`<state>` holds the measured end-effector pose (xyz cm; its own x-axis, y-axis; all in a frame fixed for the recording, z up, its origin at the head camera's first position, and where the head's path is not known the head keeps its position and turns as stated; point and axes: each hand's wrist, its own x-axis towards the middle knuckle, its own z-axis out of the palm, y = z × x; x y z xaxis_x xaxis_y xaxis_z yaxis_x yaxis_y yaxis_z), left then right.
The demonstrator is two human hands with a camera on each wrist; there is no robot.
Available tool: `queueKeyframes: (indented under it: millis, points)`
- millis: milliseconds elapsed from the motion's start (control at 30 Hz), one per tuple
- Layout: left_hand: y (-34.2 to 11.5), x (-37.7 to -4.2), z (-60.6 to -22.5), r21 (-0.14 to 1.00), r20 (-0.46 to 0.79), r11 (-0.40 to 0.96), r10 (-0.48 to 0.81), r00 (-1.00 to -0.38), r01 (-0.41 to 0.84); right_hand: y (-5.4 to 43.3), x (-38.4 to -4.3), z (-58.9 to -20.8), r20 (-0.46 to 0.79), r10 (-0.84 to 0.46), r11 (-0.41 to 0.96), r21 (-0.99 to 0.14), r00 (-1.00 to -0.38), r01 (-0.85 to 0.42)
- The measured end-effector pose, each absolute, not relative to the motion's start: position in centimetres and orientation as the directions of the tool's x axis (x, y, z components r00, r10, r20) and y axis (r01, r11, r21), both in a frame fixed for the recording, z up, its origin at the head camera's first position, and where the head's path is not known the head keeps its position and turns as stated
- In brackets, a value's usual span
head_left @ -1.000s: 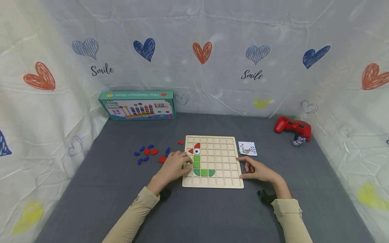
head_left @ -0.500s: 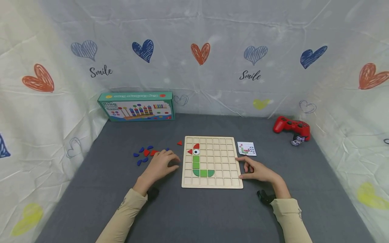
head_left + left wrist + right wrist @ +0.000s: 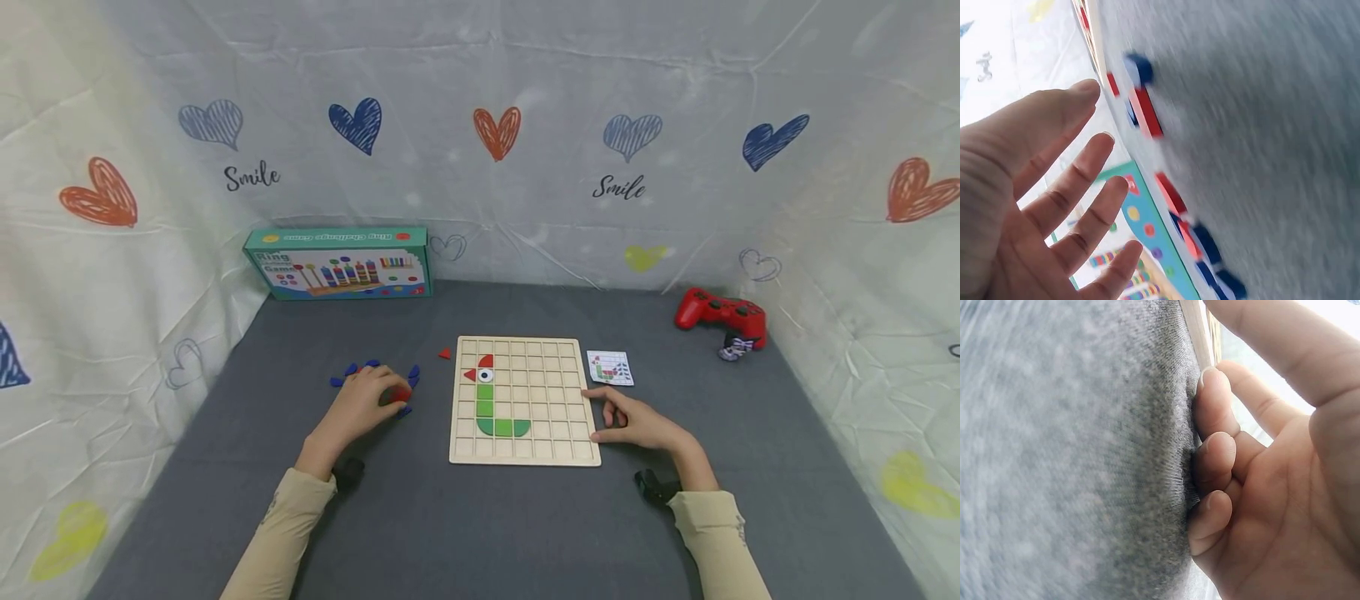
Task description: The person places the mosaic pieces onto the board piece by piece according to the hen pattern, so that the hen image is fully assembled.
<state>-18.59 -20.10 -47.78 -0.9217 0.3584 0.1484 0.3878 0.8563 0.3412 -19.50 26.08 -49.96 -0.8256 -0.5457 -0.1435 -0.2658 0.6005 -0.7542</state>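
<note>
In the head view my left hand (image 3: 360, 408) hovers over a scatter of small pieces, its fingers loosely bent. A red piece (image 3: 401, 394) shows beside its fingertips, with a blue piece (image 3: 415, 372) behind; other pieces are partly hidden. The left wrist view shows nothing between the spread fingers and thumb of the left hand (image 3: 1054, 206). My right hand (image 3: 641, 422) touches the right edge of a wooden grid board (image 3: 551, 404) with thumb and index finger, the other fingers curled in. Green squares (image 3: 485, 398), a round eye piece (image 3: 485, 375) and red pieces form a bird-like figure on the board.
A small picture card (image 3: 610, 367) lies right of the board, and a red triangle (image 3: 445, 354) to its left. At the back left stands a green game box (image 3: 341, 271). A red game controller (image 3: 720, 312) and a small shoe-shaped trinket (image 3: 737, 347) lie at the back right.
My left hand has moved left, from the board's left edge to over the loose pieces. The right hand stays at the board's right edge, and the figure looks the same.
</note>
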Motion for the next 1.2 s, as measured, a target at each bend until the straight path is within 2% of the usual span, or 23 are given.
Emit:
queueKeyframes:
  millis: [500,1200]
  points:
    - [-24.7,-19.5,-47.3,0.351,0.13,0.881,0.289,-0.949,0.316,26.1,-19.7,-50.0,-0.147,-0.539,0.61,-0.747,-0.829,-0.264]
    - [-26.4,-21.7,-47.1,0.289,-0.038,0.909,0.325,-0.945,0.301,26.1,-19.6,-50.0,-0.129,-0.556,0.589,-0.758,-0.821,-0.28]
